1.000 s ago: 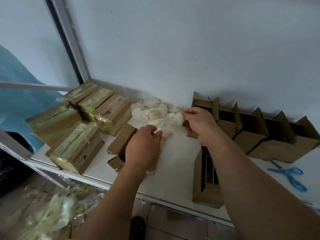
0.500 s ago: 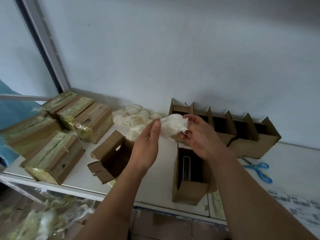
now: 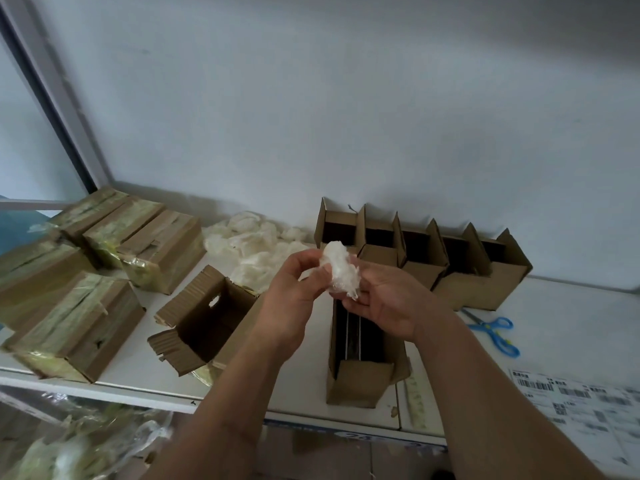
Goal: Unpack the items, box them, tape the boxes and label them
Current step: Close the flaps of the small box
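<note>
A crumpled wad of white wrapping [image 3: 341, 270] is held between both hands above the table. My left hand [image 3: 294, 299] pinches its left side; my right hand [image 3: 384, 303] cups it from below and the right. Directly beneath the hands stands an open narrow cardboard box [image 3: 360, 358] with a dark item and white strips inside. An opened brown carton [image 3: 204, 320] with torn flaps lies to the left of it. A pile of white wrapping [image 3: 252, 244] sits by the wall.
Several taped brown packages [image 3: 72, 327] crowd the table's left end. A row of open cardboard boxes [image 3: 450, 268] lines the wall on the right. Blue scissors [image 3: 495, 332] and a sheet of shipping labels [image 3: 585, 407] lie at the right. Plastic waste [image 3: 69, 448] lies below the table edge.
Both hands lifted the white wad away from the pile and brought it over the narrow open box. The left hand left the opened carton and joined the right on the wad.
</note>
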